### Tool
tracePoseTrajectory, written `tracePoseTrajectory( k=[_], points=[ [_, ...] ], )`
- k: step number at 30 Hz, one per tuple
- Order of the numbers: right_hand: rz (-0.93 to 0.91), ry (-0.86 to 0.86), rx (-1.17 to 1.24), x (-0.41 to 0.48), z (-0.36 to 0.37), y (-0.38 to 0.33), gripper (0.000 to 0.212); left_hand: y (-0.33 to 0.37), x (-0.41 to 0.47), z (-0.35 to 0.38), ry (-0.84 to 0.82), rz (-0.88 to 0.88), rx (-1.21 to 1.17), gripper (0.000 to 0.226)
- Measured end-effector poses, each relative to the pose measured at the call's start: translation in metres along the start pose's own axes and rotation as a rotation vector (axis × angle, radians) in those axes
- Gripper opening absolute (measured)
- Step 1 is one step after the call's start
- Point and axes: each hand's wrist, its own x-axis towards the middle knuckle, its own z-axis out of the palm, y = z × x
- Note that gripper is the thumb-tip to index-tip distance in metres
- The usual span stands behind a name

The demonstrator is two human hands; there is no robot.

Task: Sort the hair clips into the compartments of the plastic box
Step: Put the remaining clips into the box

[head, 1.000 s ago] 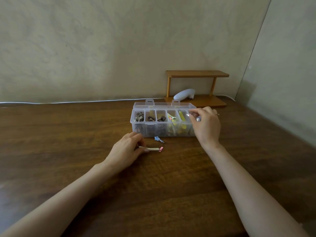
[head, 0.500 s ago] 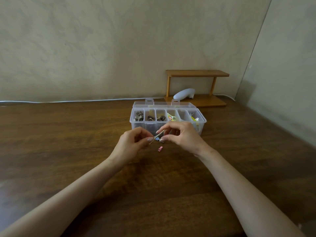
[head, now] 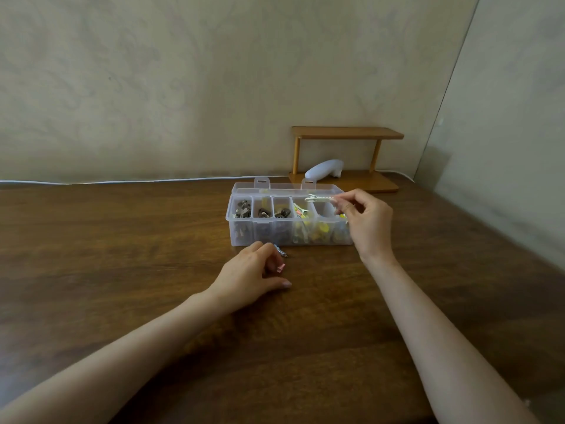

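A clear plastic box (head: 244, 220) with several compartments stands open on the wooden table. Dark clips fill its three left compartments; yellow and coloured clips lie in those to the right. My right hand (head: 368, 221) pinches a long pale clip (head: 319, 198) by one end and holds it level above the right compartments. My left hand (head: 253, 275) rests on the table in front of the box, fingers loosely curled. A small pink piece (head: 280, 267) lies at its fingertips; whether the fingers hold it I cannot tell. A blue clip (head: 281, 250) lies just beyond them.
A small wooden shelf (head: 347, 136) stands against the wall behind the box, with a white object (head: 324, 169) under it. A white cable (head: 122, 181) runs along the table's back edge. A wall panel closes off the right side.
The pale clip passed from my left hand to my right, which carried it up and right over the box. My left hand dropped back to the table by the pink piece.
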Motion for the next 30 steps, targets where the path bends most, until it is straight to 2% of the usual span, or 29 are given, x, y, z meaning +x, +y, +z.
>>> tracePoseTrajectory(
  k=[5,10,14,17,20,22,26,28,30],
  points=[
    [0.002,0.144,-0.067,0.002,-0.001,0.004,0.006,0.003,0.008,0.004,0.004,0.023,0.075,0.027],
    [0.014,0.149,-0.167,0.003,-0.001,0.010,0.007,0.005,0.015,0.008,0.050,0.060,0.106,0.016],
    [-0.174,0.134,-0.442,0.003,0.007,0.022,0.004,0.009,0.015,0.012,0.097,0.111,0.126,0.013],
    [-0.230,0.071,-0.601,0.005,0.012,0.033,0.014,0.009,0.014,0.014,0.139,0.119,0.097,0.012],
    [-0.243,0.118,-0.571,0.007,0.009,0.031,0.015,0.008,0.015,0.012,0.151,0.110,0.045,0.011],
    [-0.269,0.124,-0.457,0.008,0.006,0.025,0.015,0.010,0.017,0.009,0.169,0.091,-0.027,0.009],
    [-0.261,-0.190,-0.123,0.000,0.005,0.007,0.012,0.022,0.027,-0.001,0.138,-0.072,-0.347,0.007],
    [-0.205,-0.369,-0.025,-0.005,0.008,-0.002,0.014,0.028,0.033,-0.007,0.125,-0.162,-0.592,0.007],
    [-0.125,-0.475,0.039,-0.010,0.011,-0.008,0.017,0.033,0.036,-0.012,0.122,-0.214,-0.738,0.006]
  ],
)
